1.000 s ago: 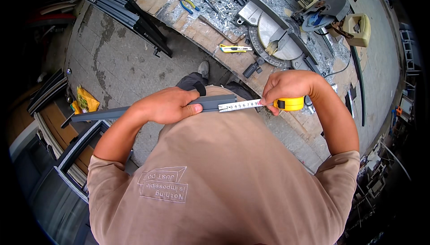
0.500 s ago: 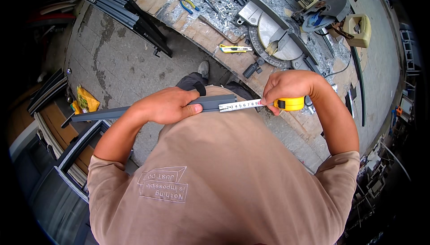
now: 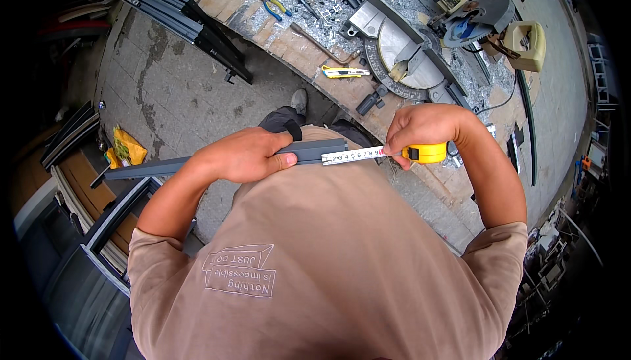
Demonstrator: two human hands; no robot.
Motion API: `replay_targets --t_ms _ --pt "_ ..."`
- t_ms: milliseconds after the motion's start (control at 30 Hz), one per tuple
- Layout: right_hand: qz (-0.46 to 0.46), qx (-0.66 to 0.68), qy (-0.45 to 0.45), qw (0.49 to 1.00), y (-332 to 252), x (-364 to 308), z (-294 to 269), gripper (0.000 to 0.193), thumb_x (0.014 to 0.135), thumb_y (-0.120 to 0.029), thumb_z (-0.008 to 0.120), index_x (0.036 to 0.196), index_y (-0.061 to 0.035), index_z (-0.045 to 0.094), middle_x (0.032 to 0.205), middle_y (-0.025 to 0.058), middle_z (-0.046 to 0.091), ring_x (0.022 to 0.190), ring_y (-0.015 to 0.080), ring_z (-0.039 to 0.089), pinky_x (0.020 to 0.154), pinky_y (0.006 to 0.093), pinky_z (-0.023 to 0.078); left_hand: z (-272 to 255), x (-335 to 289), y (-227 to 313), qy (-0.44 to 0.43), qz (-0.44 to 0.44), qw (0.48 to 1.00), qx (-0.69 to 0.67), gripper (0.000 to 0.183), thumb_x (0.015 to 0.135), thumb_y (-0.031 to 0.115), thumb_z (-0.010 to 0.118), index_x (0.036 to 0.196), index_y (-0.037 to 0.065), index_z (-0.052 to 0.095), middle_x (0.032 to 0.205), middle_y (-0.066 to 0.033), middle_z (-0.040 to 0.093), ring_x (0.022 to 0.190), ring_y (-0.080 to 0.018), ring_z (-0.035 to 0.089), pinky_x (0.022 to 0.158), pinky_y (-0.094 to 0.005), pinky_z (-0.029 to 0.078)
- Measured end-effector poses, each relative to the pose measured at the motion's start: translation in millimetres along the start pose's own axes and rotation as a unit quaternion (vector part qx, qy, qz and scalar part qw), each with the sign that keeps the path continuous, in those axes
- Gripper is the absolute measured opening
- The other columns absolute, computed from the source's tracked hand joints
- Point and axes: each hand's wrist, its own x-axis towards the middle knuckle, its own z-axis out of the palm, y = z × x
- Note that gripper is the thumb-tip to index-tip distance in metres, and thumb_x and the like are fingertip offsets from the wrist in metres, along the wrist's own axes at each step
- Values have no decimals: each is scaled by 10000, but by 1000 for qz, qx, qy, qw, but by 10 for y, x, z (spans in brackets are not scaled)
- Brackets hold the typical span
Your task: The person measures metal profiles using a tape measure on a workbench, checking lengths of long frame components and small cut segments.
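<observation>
Head view: grey bar in left hand (both ends beyond)

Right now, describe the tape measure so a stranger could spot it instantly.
Start at the big tan shirt, then go up to the right hand. At its fingertips is the tape measure, with a white numbered blade extended left. Its chunky yellow case sets it apart from the gray profile.

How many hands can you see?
2. The left hand is on the grey bar; the right hand is at the yellow tape measure. No others show, though some may be hidden.
</observation>
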Motion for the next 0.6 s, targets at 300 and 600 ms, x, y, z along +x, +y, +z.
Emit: replay_targets --t_ms 300,600 --pt "-43 21 14 999 25 -20 -18 411 1055 -359 690 855 -34 843 775 20 763 776 151 644 771 334 515 -34 -1 65 9 -9 1000 -4 518 1172 497 529 1054 2 626 903 -293 697 936 -531 683 824 -600 512" --pt "-219 -166 278 920 -194 -81 636 347 1052 -221 746 780 -6 734 1053 224 815 1190 360 797 733 455 595 36 2 -44 33 -1 999 -13 482 1177 497 514 1107 37 642 926 -280 713 947 -522 694 828 -595 522"
